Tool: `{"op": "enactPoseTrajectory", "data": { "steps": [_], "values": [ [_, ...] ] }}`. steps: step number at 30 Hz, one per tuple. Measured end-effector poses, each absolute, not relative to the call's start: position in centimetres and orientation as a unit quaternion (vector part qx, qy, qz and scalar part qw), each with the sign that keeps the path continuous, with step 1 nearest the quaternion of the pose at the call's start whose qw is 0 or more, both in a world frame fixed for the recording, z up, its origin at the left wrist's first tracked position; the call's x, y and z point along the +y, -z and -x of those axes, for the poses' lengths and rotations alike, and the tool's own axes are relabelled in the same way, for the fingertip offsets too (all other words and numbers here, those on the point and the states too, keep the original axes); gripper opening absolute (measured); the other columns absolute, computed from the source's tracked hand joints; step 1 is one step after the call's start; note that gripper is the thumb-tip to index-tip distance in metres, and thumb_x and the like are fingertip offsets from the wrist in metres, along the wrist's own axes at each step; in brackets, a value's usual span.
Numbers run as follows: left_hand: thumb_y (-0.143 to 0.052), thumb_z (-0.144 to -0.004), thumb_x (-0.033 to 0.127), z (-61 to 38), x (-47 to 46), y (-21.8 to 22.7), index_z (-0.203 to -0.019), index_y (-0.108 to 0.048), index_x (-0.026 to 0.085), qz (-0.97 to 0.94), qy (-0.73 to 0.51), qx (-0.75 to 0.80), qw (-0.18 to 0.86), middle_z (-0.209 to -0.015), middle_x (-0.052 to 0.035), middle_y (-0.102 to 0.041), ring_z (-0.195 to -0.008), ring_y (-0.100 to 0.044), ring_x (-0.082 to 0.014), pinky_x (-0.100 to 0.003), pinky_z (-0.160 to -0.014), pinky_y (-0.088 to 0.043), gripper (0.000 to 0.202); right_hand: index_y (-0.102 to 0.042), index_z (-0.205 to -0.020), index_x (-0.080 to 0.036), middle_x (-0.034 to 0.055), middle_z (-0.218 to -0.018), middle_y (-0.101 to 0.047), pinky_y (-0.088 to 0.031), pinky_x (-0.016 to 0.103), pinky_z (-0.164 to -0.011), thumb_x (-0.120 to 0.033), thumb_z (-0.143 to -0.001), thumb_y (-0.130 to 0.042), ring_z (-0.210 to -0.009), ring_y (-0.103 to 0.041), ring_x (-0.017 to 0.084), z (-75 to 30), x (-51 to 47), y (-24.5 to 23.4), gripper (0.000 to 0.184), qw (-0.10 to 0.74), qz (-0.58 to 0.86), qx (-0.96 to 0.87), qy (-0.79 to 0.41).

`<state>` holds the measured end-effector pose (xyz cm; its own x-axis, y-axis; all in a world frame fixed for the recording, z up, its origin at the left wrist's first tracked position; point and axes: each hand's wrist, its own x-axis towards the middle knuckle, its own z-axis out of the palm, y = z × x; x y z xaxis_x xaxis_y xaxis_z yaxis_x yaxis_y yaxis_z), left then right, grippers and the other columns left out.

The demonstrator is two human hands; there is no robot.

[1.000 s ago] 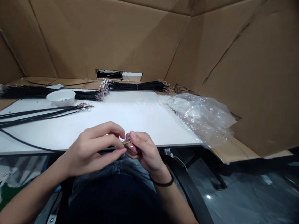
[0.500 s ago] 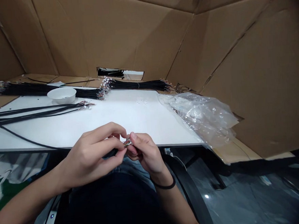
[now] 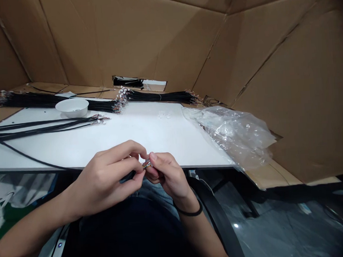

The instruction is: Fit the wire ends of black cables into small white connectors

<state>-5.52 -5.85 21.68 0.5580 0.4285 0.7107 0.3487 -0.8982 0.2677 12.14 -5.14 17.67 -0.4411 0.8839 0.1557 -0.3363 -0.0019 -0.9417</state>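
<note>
Just past the table's front edge, my left hand [image 3: 113,177] and my right hand [image 3: 166,172] meet, both closed in a pinch. Between their fingertips are the thin coloured wires [image 3: 146,164] at the end of a cable; my fingers cover most of that end. A black cable [image 3: 35,158] runs from the left across the white table [image 3: 130,133] and passes out of sight behind my left hand. On the left part of the table lie several loose black cables [image 3: 42,129] with bare coloured wires and small white connectors at their ends.
Tied bundles of black cables [image 3: 160,96] lie along the back, beside a white bowl [image 3: 72,107] with small dark bits inside. Small clear pieces [image 3: 164,115] are scattered mid-table. A crumpled clear plastic bag [image 3: 236,130] hangs over the right edge. Cardboard walls [image 3: 153,35] enclose the table.
Both hands stay almost in place, still pinching the wires, whose coloured strands have turned slightly between the fingertips. The whole view has shifted a little.
</note>
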Motion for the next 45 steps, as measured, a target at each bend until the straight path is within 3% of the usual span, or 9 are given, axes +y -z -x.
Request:
{"op": "enactPoseTrajectory", "data": {
  "steps": [6,17,26,40,45],
  "values": [
    [-0.057,-0.089,0.005,6.21,-5.88,-21.47,-0.084,-0.055,0.015,-0.901,-0.371,0.221,0.037,-0.104,-0.0067,-0.062,-0.086,-0.063,-0.0123,-0.023,-0.071,-0.049,0.012,-0.039,-0.053,-0.019,-0.0075,-0.048,-0.028,-0.012,0.025,-0.044,-0.054,-0.087,-0.059,-0.043,-0.017,0.005,-12.35,-4.91,-17.89,0.053,0.436,0.259,-0.546,-0.666],
    [-0.052,-0.091,0.006,6.11,-6.12,-21.42,-0.088,-0.055,0.013,-0.914,-0.316,0.237,-0.091,-0.106,-0.0091,-0.06,-0.078,-0.056,-0.0139,-0.028,-0.063,-0.043,0.008,-0.036,-0.049,-0.019,-0.0088,-0.045,-0.025,-0.009,0.025,-0.043,-0.046,-0.085,-0.062,-0.041,-0.016,0.004,-12.17,-4.48,-17.76,0.051,0.4,0.279,-0.527,-0.696],
    [-0.05,-0.091,0.006,6.09,-6.19,-21.58,-0.087,-0.054,0.013,-0.925,-0.281,0.247,-0.066,-0.108,-0.0092,-0.06,-0.076,-0.057,-0.0131,-0.028,-0.063,-0.043,0.009,-0.036,-0.048,-0.019,-0.0093,-0.044,-0.026,-0.008,0.024,-0.042,-0.048,-0.08,-0.065,-0.04,-0.016,0.003,-12.1,-4.27,-17.94,0.052,0.385,0.285,-0.532,-0.699],
    [-0.05,-0.092,0.013,6.26,-6.21,-21.77,-0.078,-0.058,0.014,-0.905,-0.278,0.322,-0.035,-0.111,-0.0079,-0.059,-0.08,-0.061,-0.0145,-0.028,-0.062,-0.045,0.016,-0.035,-0.052,-0.019,-0.0079,-0.049,-0.023,-0.012,0.026,-0.045,-0.054,-0.088,-0.058,-0.046,-0.017,0.005,-12.34,-4.2,-17.32,0.055,0.401,0.31,-0.606,-0.613],
    [-0.051,-0.091,0.013,6.21,-6.26,-21.99,-0.081,-0.061,0.015,-0.892,-0.307,0.331,0.038,-0.109,-0.0052,-0.058,-0.082,-0.062,-0.0122,-0.026,-0.066,-0.046,0.015,-0.037,-0.054,-0.019,-0.0076,-0.05,-0.025,-0.014,0.026,-0.046,-0.055,-0.09,-0.055,-0.047,-0.018,0.006,-12.37,-4.25,-17.31,0.054,0.41,0.302,-0.62,-0.597]
  ]
}}
